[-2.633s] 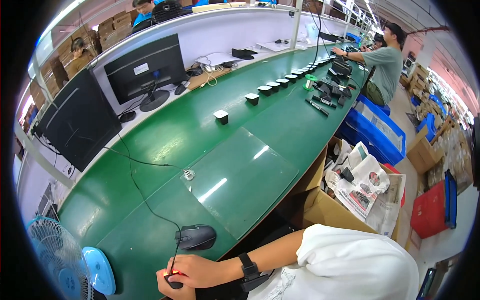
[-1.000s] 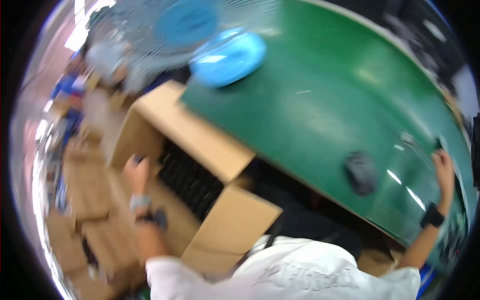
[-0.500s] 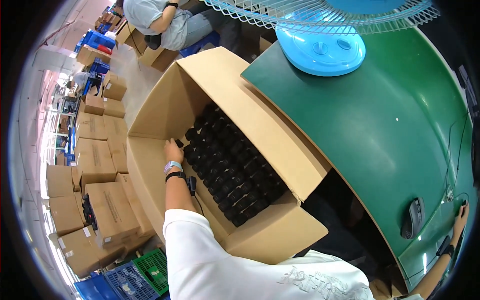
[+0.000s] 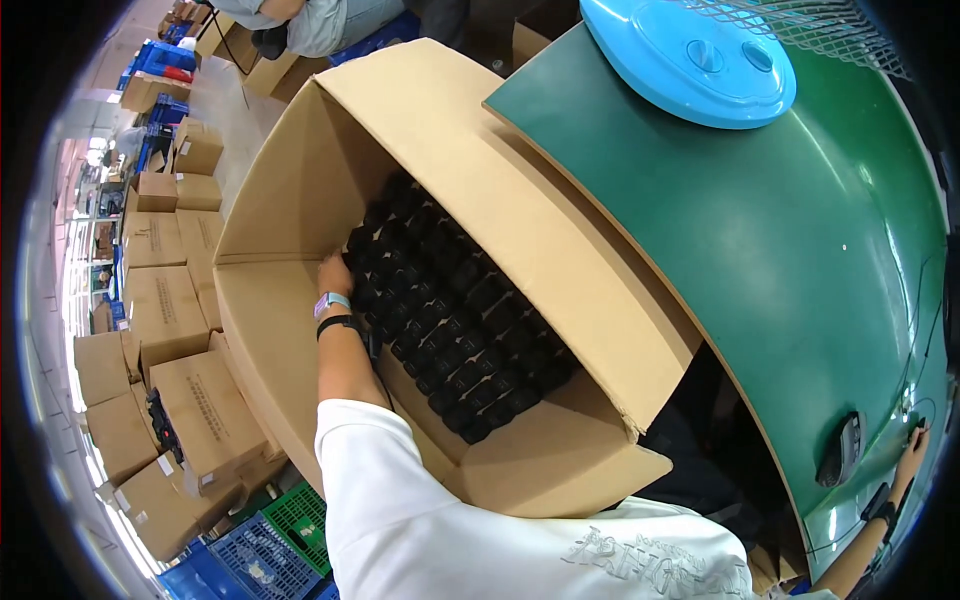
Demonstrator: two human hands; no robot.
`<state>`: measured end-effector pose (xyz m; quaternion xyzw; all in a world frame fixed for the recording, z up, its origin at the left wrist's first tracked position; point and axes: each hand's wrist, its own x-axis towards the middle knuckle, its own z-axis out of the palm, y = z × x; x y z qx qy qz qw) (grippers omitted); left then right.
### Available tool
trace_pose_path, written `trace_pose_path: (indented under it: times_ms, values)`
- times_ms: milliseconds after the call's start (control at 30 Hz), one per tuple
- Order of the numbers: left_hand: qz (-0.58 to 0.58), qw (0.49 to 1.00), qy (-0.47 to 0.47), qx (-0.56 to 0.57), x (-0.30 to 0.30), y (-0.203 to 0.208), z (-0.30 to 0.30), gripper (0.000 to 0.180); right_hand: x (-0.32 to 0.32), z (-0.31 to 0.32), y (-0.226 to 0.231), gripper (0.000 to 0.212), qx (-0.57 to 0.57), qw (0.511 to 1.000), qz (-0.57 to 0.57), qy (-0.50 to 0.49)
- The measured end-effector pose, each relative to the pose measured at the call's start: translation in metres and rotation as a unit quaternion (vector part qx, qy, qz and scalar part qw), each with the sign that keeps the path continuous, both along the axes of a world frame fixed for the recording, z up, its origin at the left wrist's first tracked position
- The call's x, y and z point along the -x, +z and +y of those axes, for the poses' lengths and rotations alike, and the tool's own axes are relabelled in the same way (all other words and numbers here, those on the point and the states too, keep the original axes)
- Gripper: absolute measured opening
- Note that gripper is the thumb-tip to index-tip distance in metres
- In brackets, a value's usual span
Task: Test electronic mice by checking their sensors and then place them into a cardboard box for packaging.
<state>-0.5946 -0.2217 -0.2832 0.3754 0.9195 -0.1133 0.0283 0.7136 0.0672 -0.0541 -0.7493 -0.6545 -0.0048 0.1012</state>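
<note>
My left hand (image 4: 335, 272) reaches down inside a large open cardboard box (image 4: 500, 200), near its left wall. Its fingers are curled at the left end of closely packed rows of small black rounded objects (image 4: 455, 320), against one of them; the fingertips are partly hidden. What kind of objects these are is too dark to make out. Far to the right, my right hand (image 4: 911, 452) rests at the green table (image 4: 740, 230), with its fingers closed round a small dark thing, blurred at the picture's rim. A black computer mouse (image 4: 842, 450) lies on the table to its left.
A blue fan base (image 4: 700, 60) stands on the table's far end. Stacked cardboard boxes (image 4: 165, 300) line the left side, with blue and green crates (image 4: 295, 525) below them. Beyond the box sits another person (image 4: 330, 20). Thin cables (image 4: 915, 340) run along the table's right side.
The view has shifted, so the fan now sits higher and to the right. My left hand has brought a black object in against the end of the rows. My right hand stays at the table.
</note>
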Motion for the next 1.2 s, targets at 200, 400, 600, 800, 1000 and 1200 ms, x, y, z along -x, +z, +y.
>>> trace_pose_path:
  times_ms: [200, 400, 600, 800, 1000, 1200]
  values:
    - [0.071, 0.937, 0.088, -0.332, -0.042, 0.052, 0.031, 0.029, 0.027, -0.007, 0.016, 0.051, -0.007, 0.989, 0.149, -0.012]
    - [-0.311, 0.74, -0.143, -0.578, -0.252, 0.233, 0.152, 0.015, 0.239, -0.031, 0.093, 0.039, 0.014, 0.932, 0.353, 0.082]
    - [-0.562, 0.62, -0.474, -0.275, -0.513, 0.336, 0.136, 0.054, 0.473, -0.118, 0.142, 0.014, 0.209, 0.811, 0.504, 0.213]
    - [-0.712, 0.534, -0.425, -0.162, -0.602, 0.315, 0.147, 0.064, 0.517, -0.156, 0.112, 0.009, 0.196, 0.68, 0.663, 0.245]
    - [-0.819, 0.459, -0.31, -0.153, -0.616, 0.281, 0.14, 0.065, 0.502, -0.16, 0.07, 0.012, 0.118, 0.57, 0.793, 0.181]
    - [-0.781, 0.472, -0.362, -0.192, -0.613, 0.266, 0.134, 0.07, 0.507, -0.166, 0.055, 0.01, 0.145, 0.618, 0.762, 0.132]
